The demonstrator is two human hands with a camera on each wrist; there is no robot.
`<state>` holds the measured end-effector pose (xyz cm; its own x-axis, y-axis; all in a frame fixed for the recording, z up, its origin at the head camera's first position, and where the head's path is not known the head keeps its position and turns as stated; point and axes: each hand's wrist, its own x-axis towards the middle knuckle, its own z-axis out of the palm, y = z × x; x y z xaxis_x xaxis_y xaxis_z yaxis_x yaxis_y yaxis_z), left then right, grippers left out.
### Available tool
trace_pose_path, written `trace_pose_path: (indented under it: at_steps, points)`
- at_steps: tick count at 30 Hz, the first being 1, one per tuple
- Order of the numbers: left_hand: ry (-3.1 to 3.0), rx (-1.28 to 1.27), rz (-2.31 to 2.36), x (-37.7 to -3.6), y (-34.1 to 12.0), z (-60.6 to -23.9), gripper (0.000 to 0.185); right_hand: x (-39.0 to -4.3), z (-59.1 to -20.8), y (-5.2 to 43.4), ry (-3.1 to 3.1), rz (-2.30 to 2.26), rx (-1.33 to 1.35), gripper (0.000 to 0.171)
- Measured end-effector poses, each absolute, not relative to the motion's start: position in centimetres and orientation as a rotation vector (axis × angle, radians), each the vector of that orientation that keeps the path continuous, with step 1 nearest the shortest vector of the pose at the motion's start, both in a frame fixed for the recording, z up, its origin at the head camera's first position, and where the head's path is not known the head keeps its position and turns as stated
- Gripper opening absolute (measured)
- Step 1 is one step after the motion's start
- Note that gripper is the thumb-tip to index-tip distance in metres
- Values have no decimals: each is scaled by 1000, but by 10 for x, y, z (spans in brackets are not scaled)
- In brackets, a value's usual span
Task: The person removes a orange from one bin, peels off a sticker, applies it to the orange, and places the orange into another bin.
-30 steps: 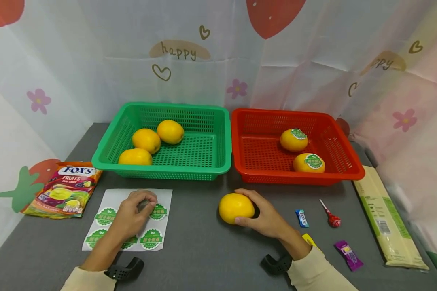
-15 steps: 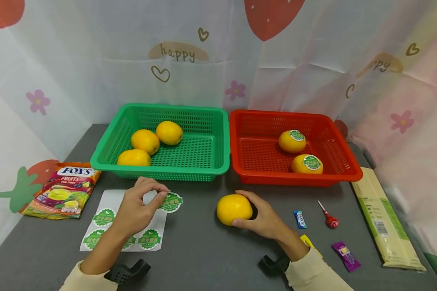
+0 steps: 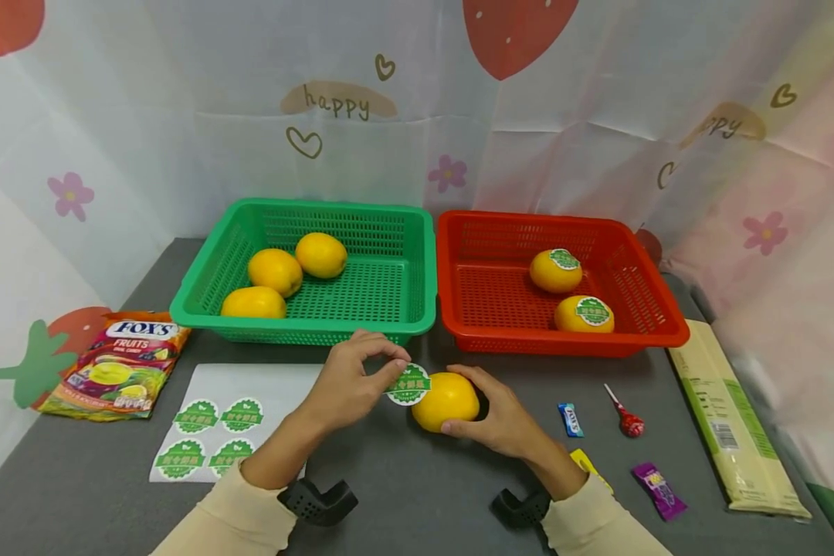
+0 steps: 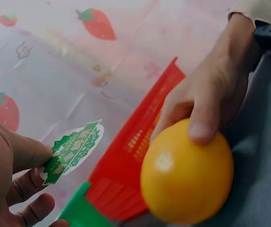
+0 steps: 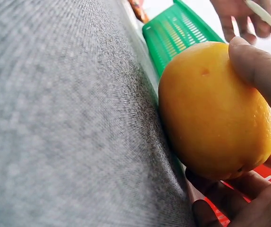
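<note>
Between thumb and fingertips my left hand pinches the edge of a round green and white sticker. In the head view that sticker overlaps the left side of a yellow-orange fruit; the left wrist view shows a gap between sticker and fruit. My right hand grips this fruit from the right on the grey table, thumb toward me and fingers behind it. Below my left forearm lies a white sticker sheet with several stickers on it, partly hidden by the arm.
At the back left, a green basket holds 3 bare fruits. Beside it, a red basket holds 2 stickered ones. A candy bag lies left; small wrapped candies, a lollipop and a pale long packet lie right.
My left hand has peeled a sticker off the sheet and carried it right, up to the fruit. The right hand keeps its grip on the fruit in nearly the same place.
</note>
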<state>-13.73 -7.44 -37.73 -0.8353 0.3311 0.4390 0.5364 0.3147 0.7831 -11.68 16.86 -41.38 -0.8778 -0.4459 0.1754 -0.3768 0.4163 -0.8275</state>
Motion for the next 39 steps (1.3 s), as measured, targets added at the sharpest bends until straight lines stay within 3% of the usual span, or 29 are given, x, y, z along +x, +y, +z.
trace_pose_path:
  at_steps: [13, 26, 35, 39]
  points:
    - [-2452, -811, -1559, -148, -31, -399, 5, -118, -414, 170, 2563, -1491, -761, 67]
    - [-2390, -822, -1517, -149, -21, -420, 6, -119, -415, 170, 2571, -1507, -770, 66]
    - [-2270, -895, -1484, -144, -21, -432, 12, -117, -415, 169, 2571, -1496, -780, 66]
    - [-2270, -1010, -1464, -142, -23, -439, 24, -117, -415, 169, 2580, -1498, -793, 67]
